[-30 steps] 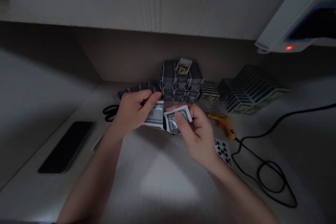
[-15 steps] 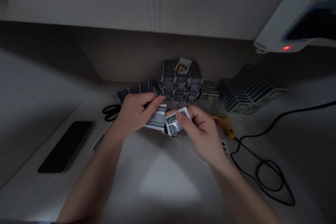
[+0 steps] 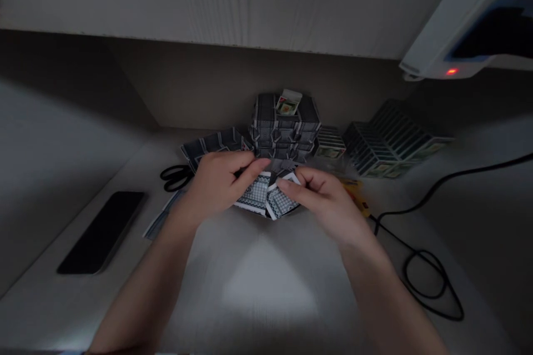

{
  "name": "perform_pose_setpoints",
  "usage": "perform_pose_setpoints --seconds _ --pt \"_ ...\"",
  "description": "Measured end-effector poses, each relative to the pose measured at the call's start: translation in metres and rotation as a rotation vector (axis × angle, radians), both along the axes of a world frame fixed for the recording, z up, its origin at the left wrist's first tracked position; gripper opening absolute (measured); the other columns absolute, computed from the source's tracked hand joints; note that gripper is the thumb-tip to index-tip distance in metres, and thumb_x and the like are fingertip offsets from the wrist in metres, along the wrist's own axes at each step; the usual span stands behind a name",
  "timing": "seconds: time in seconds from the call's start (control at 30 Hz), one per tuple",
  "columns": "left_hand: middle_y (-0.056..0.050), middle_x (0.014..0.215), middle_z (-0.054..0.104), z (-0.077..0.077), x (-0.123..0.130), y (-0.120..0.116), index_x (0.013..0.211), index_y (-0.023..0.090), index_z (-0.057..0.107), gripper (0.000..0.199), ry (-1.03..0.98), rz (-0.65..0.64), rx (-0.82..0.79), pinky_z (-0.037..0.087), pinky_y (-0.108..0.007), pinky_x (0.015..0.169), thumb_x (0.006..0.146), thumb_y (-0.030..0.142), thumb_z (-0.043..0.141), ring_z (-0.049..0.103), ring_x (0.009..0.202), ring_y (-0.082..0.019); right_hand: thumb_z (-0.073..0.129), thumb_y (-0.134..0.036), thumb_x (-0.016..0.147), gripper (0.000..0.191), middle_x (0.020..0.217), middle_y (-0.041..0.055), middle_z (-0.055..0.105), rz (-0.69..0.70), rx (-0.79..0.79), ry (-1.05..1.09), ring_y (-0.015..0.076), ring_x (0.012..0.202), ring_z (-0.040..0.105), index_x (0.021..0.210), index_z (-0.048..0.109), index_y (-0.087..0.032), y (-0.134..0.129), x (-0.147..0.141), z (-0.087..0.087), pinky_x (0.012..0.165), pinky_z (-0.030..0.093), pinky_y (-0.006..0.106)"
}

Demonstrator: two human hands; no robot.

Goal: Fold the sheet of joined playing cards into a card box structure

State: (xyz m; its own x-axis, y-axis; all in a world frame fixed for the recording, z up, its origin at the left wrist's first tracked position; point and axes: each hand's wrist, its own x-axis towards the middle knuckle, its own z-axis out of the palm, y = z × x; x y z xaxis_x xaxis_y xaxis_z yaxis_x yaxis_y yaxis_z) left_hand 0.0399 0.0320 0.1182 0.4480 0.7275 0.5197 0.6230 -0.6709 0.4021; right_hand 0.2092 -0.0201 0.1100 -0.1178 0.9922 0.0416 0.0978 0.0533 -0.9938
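readable text: none | small box [image 3: 288, 104]: print apparently too blurred

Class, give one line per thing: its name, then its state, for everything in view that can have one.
Right hand: closed on patterned card
Left hand: fingers curled, grip unclear
Phone: flat, screen dark
Power strip: red light lit
Scissors: blades hidden, open or shut unclear
Glue gun: partly hidden, on or off unclear
Cable: loosely looped
Small box: resting atop stacked patterned boxes
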Motion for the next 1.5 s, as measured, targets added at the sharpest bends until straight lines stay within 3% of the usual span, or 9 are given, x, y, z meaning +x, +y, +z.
perform_pose_setpoints --seconds 0.23,0.4,1.03,1.5 --pt "0.005 0.043 0.038 0.000 0.000 0.000 0.046 0.015 0.037 0.043 0.026 -0.020 0.015 0.025 -0.021 0.043 0.083 0.036 0.043 0.035 0.042 -0.006 0.067 -0.035 0.065 0.022 0.067 -0.0026 0.055 0.156 -0.079 -0.009 0.0101 0.062 0.049 0.072 0.055 -0.017 0.000 0.002 0.001 0.056 0.039 0.022" --pt "0.005 0.043 0.035 -0.001 0.000 0.001 0.046 0.015 0.038 0.043 0.028 -0.011 0.024 0.025 -0.020 0.043 0.083 0.036 0.042 0.034 0.042 -0.006 0.064 -0.032 0.069 0.018 0.071 -0.0009 0.062 0.149 -0.029 -0.065 0.0115 0.064 0.053 0.076 0.063 -0.016 -0.002 -0.004 -0.001 0.057 0.043 0.022" --pt "0.005 0.045 0.034 -0.011 0.003 0.004 0.049 0.016 0.038 0.040 0.084 -0.173 0.125 0.026 -0.022 0.048 0.083 0.035 0.045 0.036 0.046 -0.007 0.055 -0.022 0.074 0.012 0.058 -0.0045 0.051 0.301 -0.071 -0.210 0.0090 0.054 0.043 0.063 0.055 -0.018 -0.005 0.004 -0.001 0.052 0.034 0.020" --pt "0.005 0.045 0.033 -0.013 0.006 0.004 0.048 0.015 0.038 0.040 0.066 -0.220 0.203 0.026 -0.021 0.047 0.082 0.032 0.046 0.035 0.044 -0.006 0.051 -0.022 0.075 0.009 0.069 -0.0016 0.058 0.401 0.038 -0.624 0.0105 0.063 0.047 0.071 0.055 -0.015 -0.001 0.010 0.019 0.056 0.033 0.020"
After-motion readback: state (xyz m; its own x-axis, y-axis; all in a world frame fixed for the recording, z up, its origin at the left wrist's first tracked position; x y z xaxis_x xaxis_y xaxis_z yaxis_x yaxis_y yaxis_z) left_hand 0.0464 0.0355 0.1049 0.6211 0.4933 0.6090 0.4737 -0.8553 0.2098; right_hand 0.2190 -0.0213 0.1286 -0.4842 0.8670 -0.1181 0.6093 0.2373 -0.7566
